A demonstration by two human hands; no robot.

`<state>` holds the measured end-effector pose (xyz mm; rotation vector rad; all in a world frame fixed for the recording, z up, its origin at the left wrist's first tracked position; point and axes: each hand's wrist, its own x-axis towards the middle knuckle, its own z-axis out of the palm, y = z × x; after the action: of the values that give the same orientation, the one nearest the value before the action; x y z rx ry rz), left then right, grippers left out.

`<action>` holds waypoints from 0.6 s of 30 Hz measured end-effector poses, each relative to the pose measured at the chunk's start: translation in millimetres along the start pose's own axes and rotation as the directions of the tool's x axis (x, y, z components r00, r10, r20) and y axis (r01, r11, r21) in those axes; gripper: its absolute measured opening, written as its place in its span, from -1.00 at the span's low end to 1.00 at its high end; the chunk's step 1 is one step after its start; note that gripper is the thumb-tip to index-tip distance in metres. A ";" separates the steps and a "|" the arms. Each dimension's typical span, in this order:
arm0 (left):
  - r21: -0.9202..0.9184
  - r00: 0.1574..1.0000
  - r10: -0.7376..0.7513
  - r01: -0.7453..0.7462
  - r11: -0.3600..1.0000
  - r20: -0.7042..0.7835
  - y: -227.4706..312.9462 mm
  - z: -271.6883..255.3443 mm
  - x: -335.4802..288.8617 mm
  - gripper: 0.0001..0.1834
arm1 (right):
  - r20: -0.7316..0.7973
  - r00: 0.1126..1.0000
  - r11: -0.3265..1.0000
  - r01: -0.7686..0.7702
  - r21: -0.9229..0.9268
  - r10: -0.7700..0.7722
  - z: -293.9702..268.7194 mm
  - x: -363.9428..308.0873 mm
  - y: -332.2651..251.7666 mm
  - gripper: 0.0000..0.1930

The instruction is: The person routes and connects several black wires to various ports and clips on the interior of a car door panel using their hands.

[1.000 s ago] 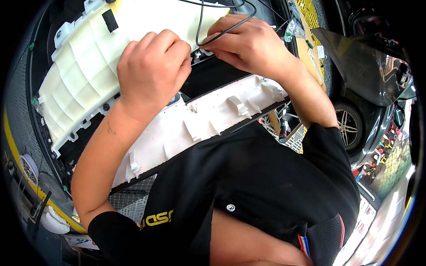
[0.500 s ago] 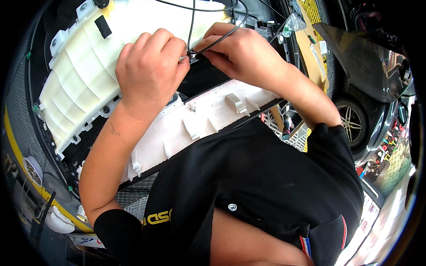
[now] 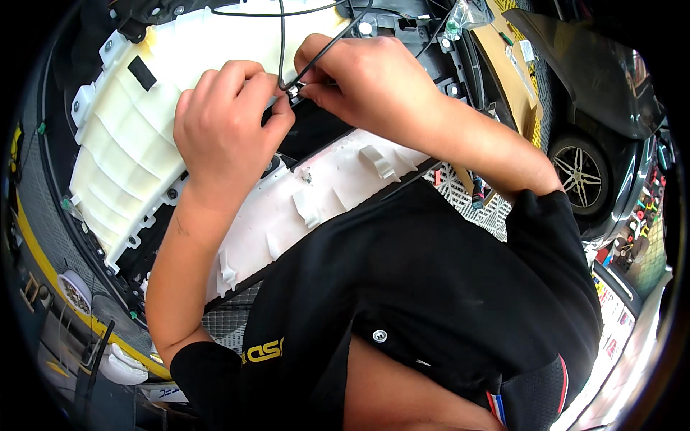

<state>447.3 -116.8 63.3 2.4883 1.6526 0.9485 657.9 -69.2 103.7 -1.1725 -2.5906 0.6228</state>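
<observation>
My left hand [image 3: 228, 118] is closed, thumb and forefinger pinched at the bent part of a thin black cable [image 3: 282, 43]. Facing it, my right hand [image 3: 366, 82] also pinches there, with a stretch of the cable running up across its fingers. A small pale-and-dark piece [image 3: 293, 90] shows between the fingertips, too small to name. Both hands are above a large trim panel lying with its inner side up. Its cream ribbed part [image 3: 115, 158] lies left of and beyond my left hand; a pinkish-white strip with clips [image 3: 277, 208] runs along the near side.
A clear plastic bag [image 3: 466, 18] lies at the top right, near a strip of cardboard [image 3: 528, 100]. Farther right stands a dark car with a spoked wheel [image 3: 577, 172]. At the lower left are a bowl of small parts [image 3: 75, 291] and a yellow floor line [image 3: 36, 251].
Both hands and the cable sit slightly farther left in the picture, and the whole view has shifted a little. Both hands keep their pinch on the cable.
</observation>
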 end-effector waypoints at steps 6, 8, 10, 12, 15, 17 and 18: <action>-0.056 0.996 0.062 -0.065 0.996 -0.060 -2.2 -1.6 -5.8 -0.84 | -0.125 0.986 0.994 0.109 -0.023 -0.111 7.1 -10.1 11.7 -0.83; -0.051 0.996 0.075 -0.078 0.996 -0.053 -2.8 -3.1 -7.1 -0.84 | -0.135 0.984 0.993 0.121 0.005 -0.119 10.1 -13.4 15.2 -0.85; -0.042 0.996 0.082 -0.084 0.996 -0.045 -3.5 -3.7 -8.0 -0.84 | -0.148 0.979 0.989 0.145 0.025 -0.140 8.3 -16.4 14.3 -0.84; -0.030 0.995 0.092 -0.093 0.995 -0.041 -3.6 -4.2 -8.6 -0.84 | -0.150 0.978 0.988 0.152 0.040 -0.144 9.3 -17.9 11.5 -0.84; -0.019 0.994 0.101 -0.102 0.995 -0.038 -4.2 -3.6 -7.1 -0.84 | -0.140 0.983 0.991 0.126 0.047 -0.119 12.9 -16.0 10.3 -0.84; -0.023 0.996 0.089 -0.090 0.996 -0.030 -4.3 -3.3 -7.9 -0.84 | -0.133 0.986 0.993 0.106 0.045 -0.099 16.8 -11.5 11.2 -0.83; -0.030 0.997 0.078 -0.078 0.996 -0.025 -4.1 -3.6 -8.9 -0.84 | -0.108 0.994 0.994 0.043 0.098 -0.032 18.3 -10.7 9.3 -0.83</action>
<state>439.8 -123.5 60.7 2.5486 1.5453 1.0072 664.2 -77.0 82.8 -1.0926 -2.4576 0.6554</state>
